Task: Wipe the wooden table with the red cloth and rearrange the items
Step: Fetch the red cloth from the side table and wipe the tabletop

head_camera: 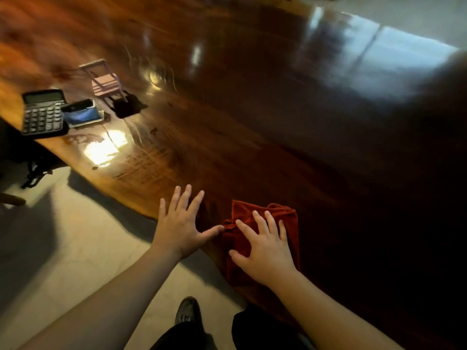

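The red cloth (283, 223) lies bunched on the glossy wooden table (252, 122) near its front edge. My right hand (265, 251) rests flat on top of the cloth, fingers spread. To its left, my left hand (180, 223) is flat on the table edge with its fingers apart, the thumb tip touching the cloth's left side. Far left on the table stand a black calculator (43, 113), a small case with a blue inside (82, 114) and a small pink toy chair (104, 82).
The table edge runs diagonally from the left down to the bottom middle, with pale floor tiles (75, 261) beyond it. My dark shoe (188, 311) and trouser legs show at the bottom. A dark bag (30, 160) sits under the table at the left.
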Demonstrator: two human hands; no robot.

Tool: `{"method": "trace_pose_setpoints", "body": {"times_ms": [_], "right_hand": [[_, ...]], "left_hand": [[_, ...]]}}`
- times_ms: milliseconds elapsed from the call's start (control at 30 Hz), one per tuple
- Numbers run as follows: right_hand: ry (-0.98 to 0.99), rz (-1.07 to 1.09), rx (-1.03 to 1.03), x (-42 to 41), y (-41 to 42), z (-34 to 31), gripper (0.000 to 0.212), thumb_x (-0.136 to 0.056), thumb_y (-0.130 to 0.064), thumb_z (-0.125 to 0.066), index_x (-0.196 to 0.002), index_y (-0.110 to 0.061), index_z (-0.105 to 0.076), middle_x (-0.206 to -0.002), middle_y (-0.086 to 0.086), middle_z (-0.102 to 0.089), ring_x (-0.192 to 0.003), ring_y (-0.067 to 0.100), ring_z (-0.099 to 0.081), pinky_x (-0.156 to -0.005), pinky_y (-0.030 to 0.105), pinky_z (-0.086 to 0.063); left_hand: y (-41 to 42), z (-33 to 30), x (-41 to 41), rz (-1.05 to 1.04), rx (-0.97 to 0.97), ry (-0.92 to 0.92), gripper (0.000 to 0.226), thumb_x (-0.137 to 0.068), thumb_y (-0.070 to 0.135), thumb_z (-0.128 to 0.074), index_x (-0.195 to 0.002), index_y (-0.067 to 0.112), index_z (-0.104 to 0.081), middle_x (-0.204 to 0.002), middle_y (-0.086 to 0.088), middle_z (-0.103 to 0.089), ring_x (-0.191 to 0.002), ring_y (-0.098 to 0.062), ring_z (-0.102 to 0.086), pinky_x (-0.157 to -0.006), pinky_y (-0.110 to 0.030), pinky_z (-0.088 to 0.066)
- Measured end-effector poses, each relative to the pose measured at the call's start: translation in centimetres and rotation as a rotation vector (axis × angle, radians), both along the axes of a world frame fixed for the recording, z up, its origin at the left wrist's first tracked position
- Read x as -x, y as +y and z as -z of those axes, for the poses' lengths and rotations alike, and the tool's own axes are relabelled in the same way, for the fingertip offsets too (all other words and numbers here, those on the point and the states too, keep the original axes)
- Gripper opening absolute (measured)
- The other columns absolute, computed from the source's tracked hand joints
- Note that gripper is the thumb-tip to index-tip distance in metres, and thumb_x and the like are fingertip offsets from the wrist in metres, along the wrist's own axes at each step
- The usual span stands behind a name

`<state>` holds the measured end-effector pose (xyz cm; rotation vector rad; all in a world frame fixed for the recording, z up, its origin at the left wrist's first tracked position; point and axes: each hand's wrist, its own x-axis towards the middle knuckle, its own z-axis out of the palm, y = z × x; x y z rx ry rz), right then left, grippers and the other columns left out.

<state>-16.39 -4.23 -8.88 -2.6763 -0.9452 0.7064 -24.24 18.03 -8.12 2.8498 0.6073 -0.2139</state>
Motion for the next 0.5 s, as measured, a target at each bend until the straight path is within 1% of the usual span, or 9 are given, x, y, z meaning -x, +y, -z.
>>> {"method": "trace_pose_setpoints", "body": {"times_ms": [100,200,267,367,500], "right_hand": [[0.062,-0.003,-0.026,-1.3,0.1,-1.8,0.084,-0.078,-0.079,-0.041,-0.152,-0.046,-0.017,-0.165,0.000,-0.020,-0.152,0.026,-0.005,-0.116,0.052,0.003],[0.100,-0.008,-0.111,-2.3,-0.1,-3.9,0.082,-0.081,-0.073,-0.049,-0.152,-0.046,-0.017,-0.160,-0.004,-0.031,-0.148,0.022,-0.021,-0.118,0.050,-0.013],[0.101,-0.030,-0.159,-3.1,-0.4,-5.4,0.081,-0.082,-0.071,-0.052,-0.151,-0.046,-0.018,-0.158,-0.006,-0.035,-0.145,0.020,-0.027,-0.116,0.047,-0.020],[0.076,-0.073,-0.221,-4.4,-0.7,-7.6,0.079,-0.083,-0.069,-0.053,-0.152,-0.042,-0.022,-0.155,-0.007,-0.038,-0.143,0.018,-0.030,-0.113,0.045,-0.030],[-0.012,-0.127,-0.274,-6.0,-0.3,-10.3,0.077,-0.086,-0.063,-0.056,-0.153,-0.036,-0.029,-0.153,-0.003,-0.041,-0.140,0.018,-0.034,-0.110,0.044,-0.039]], "left_hand": [[-0.5,-1.5,0.4,-0.092,-0.029,0.035,0.113,-0.068,0.102,-0.021,-0.158,0.033,-0.019,-0.168,-0.005,-0.018,-0.155,-0.029,-0.004,-0.118,-0.063,-0.011],[-0.8,-3.2,0.6,-0.157,-0.021,0.024,0.114,-0.066,0.103,-0.021,-0.157,0.034,-0.022,-0.166,-0.005,-0.023,-0.154,-0.029,-0.010,-0.117,-0.062,-0.016],[-1.0,-4.5,0.7,-0.209,-0.015,0.000,0.112,-0.066,0.102,-0.023,-0.156,0.034,-0.025,-0.165,-0.005,-0.026,-0.153,-0.030,-0.014,-0.117,-0.060,-0.020],[-1.3,-6.0,1.0,-0.279,0.002,-0.043,0.110,-0.067,0.100,-0.026,-0.155,0.034,-0.026,-0.164,-0.004,-0.031,-0.152,-0.030,-0.020,-0.116,-0.055,-0.027],[-1.5,-8.1,1.4,-0.339,0.045,-0.097,0.108,-0.067,0.099,-0.029,-0.155,0.036,-0.025,-0.163,-0.002,-0.031,-0.152,-0.027,-0.022,-0.114,-0.052,-0.032]]}}
